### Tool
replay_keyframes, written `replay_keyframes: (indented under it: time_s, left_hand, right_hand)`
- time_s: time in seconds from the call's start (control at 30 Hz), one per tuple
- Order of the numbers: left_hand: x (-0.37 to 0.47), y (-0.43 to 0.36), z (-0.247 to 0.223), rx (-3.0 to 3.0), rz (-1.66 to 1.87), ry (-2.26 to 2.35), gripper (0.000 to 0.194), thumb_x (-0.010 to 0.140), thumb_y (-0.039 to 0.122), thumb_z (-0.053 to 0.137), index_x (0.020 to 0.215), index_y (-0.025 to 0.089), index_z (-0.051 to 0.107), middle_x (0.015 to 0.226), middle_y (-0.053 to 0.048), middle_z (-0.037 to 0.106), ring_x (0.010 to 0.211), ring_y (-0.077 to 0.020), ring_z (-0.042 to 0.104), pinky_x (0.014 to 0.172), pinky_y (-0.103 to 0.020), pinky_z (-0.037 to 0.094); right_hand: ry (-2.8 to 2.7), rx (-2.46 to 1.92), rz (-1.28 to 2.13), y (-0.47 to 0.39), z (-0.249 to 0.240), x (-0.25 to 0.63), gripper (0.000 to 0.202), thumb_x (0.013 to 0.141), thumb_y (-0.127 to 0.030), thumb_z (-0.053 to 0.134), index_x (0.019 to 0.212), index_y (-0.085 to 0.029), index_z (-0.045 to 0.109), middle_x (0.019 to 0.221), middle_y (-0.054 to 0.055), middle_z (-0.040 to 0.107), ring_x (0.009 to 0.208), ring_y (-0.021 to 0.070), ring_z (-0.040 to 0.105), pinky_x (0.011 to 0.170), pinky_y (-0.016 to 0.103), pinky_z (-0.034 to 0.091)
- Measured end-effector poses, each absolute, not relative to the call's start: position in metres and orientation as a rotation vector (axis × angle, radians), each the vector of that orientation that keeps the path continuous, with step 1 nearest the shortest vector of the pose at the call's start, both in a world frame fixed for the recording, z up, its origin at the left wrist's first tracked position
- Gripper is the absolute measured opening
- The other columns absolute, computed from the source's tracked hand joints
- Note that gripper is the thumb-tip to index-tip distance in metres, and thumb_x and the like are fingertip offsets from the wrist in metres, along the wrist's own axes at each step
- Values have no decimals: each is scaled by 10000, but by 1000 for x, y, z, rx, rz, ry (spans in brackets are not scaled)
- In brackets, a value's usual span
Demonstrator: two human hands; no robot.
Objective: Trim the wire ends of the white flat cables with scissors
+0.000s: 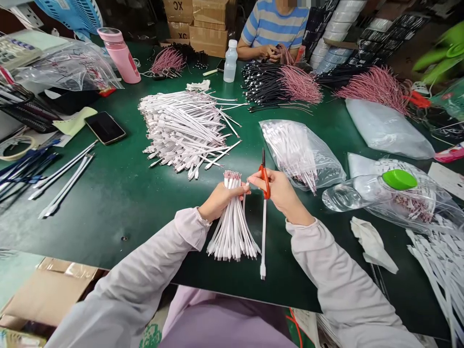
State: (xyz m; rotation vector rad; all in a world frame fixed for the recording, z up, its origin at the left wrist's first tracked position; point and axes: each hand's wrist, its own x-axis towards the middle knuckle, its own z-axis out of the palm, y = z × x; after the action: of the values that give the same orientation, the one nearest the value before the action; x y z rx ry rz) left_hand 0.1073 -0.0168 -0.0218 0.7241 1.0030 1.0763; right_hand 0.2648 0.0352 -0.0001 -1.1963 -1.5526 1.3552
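My left hand (226, 197) is closed around a bundle of short white cables (234, 232). Their stripped pinkish wire ends point up and the plugs fan out towards me. My right hand (277, 191) grips small scissors (266, 181) with orange handles, the dark blades pointing away from me. Its thumb and forefinger reach to the top of a cable at the bundle's right side, close to my left thumb. Below the right hand, a single white cable (263, 241) extends towards me, its upper end hidden behind the hand. Beyond both hands lies a large pile of white cables (188, 125).
Bagged white cables (290, 150) and a clear bottle with a green cap (362, 191) lie to the right. On the left are a phone (105, 128) and a pink bottle (121, 58). Across the table sits a person (275, 29) by black cables (264, 82).
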Motion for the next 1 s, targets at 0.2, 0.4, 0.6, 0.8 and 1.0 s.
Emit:
replay_keyframes:
  time_s: [0.2,0.4,0.6,0.8,1.0]
  left_hand:
    - [107,-17,-20,734,1086,994,279,685,356,822,751,123,682,599,14,588,563,-94,476,612,-267,346]
    - [107,-16,-21,719,1085,1019,259,687,334,809,755,121,679,581,13,576,593,-106,504,637,-255,367]
    - [107,-16,-21,714,1072,1030,240,682,314,799,752,125,669,584,12,572,567,-97,484,625,-256,351]
    - [106,-16,-20,721,1035,1035,243,697,328,799,755,132,668,581,11,565,576,-102,492,633,-255,356]
    - [106,-15,-22,702,1034,1021,235,702,322,801,751,131,674,610,2,577,584,-102,502,631,-254,371]
  right_hand:
    - [-1840,-1235,1208,29,-4,282,368,808,-539,642,786,-172,638,681,8,549,624,149,509,627,309,414]
    - [-2311,-1184,-256,12,-17,300,161,871,-134,539,967,-130,669,859,87,569,774,220,560,746,353,427]
    - [-2331,-1123,-583,6,-23,305,232,872,-68,539,1034,-130,694,790,60,545,751,210,554,676,320,387]
    - [-2301,-1147,-657,9,-25,306,234,934,-116,519,1048,-150,720,716,38,541,653,180,527,615,302,373]
    - [-2242,-1192,-543,10,-26,307,232,908,-101,533,1055,-131,710,795,60,596,727,189,565,645,291,417]
